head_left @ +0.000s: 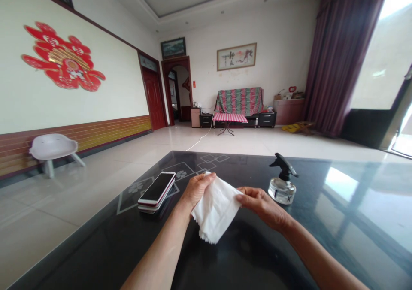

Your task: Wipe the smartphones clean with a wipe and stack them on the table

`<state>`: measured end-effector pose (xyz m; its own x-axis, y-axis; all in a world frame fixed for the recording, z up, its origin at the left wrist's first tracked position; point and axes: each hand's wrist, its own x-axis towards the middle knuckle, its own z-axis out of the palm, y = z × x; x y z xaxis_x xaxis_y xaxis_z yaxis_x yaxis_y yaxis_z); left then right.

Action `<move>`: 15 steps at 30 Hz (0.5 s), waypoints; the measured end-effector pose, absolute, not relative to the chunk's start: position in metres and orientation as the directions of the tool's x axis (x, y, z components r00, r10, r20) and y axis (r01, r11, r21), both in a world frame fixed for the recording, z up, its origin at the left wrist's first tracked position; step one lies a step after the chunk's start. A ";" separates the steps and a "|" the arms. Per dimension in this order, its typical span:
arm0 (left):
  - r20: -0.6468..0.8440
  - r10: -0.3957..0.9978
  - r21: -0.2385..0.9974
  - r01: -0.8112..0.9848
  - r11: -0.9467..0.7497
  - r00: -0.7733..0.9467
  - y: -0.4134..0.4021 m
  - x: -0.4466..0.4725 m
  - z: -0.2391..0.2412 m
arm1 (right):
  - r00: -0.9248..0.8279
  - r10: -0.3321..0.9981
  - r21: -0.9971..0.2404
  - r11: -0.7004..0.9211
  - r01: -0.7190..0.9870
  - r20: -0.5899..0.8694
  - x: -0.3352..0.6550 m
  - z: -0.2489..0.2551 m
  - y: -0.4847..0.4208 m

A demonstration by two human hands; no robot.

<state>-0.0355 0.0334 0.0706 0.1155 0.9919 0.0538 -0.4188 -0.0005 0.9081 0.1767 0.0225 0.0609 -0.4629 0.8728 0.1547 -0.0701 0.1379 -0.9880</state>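
Both hands hold a white cloth [215, 210] above a glossy black table [337, 221]. My left hand [196, 189] pinches its upper left corner, fingers closed. My right hand [262, 204] grips its right edge between thumb and fingers. The cloth hangs down between them, lower edge loose. Left of my left hand lies a stack of two or three phones [156, 191], the top one white-rimmed with a dark screen. A small clear spray bottle [282, 187] with a black trigger head stands just beyond my right hand.
The table's far edge faces an open tiled floor. A white plastic chair [53, 148] stands by the left wall. At the far wall are a covered sofa [240, 101], a small folding table [229, 119] and dark doors. Purple curtains [341, 54] hang at right.
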 end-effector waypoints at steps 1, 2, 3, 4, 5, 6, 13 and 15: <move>0.047 0.991 0.904 -0.427 0.010 0.122 0.033 -0.036 0.070 | -0.445 0.884 -0.988 0.110 -0.109 0.148 0.177 0.059 0.024; 0.041 0.991 0.899 -0.438 0.020 0.129 0.033 -0.037 0.070 | -0.426 0.893 -0.984 0.081 -0.160 0.143 0.176 0.058 0.025; 0.035 0.990 0.893 -0.448 0.029 0.135 0.033 -0.037 0.069 | -0.414 0.899 -0.975 0.052 -0.216 0.140 0.175 0.057 0.025; 0.029 0.990 0.888 -0.458 0.039 0.140 0.033 -0.038 0.068 | -0.410 0.901 -0.962 0.025 -0.273 0.140 0.174 0.056 0.026; 0.023 0.989 0.883 -0.468 0.047 0.143 0.034 -0.038 0.066 | -0.411 0.900 -0.946 0.001 -0.324 0.142 0.173 0.056 0.026; 0.017 0.989 0.878 -0.476 0.056 0.146 0.034 -0.038 0.065 | -0.412 0.900 -0.929 -0.020 -0.370 0.145 0.171 0.057 0.026; 0.007 0.982 0.836 -0.540 0.097 0.187 0.039 -0.038 0.055 | -0.156 0.978 -0.855 0.041 -0.518 0.141 0.167 0.060 0.028; -0.003 0.975 0.832 -0.540 0.126 0.223 0.040 -0.036 0.049 | -0.080 0.988 -0.848 0.068 -0.526 0.130 0.169 0.058 0.031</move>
